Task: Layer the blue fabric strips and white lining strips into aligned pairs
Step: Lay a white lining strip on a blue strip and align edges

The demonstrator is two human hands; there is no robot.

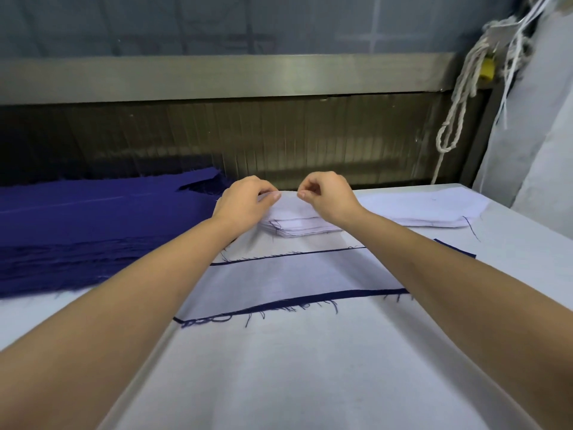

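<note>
A stack of white lining strips (302, 223) lies at the middle back of the table. My left hand (245, 201) and my right hand (328, 193) both pinch the far edge of the top white strip, thumbs and fingers closed on it. A thick pile of blue fabric strips (93, 225) lies to the left. In front of the white stack, a layered pair (291, 274) lies flat: a white lining strip on top of a blue strip, with frayed blue edges showing along its near and far sides. My forearms partly cover the pair's ends.
The work surface is a white-covered table (310, 367). Another white fabric piece (415, 209) lies at the back right. A knotted white rope (459, 100) hangs at the right by a metal rail (232, 76). A dark slatted panel runs behind the table.
</note>
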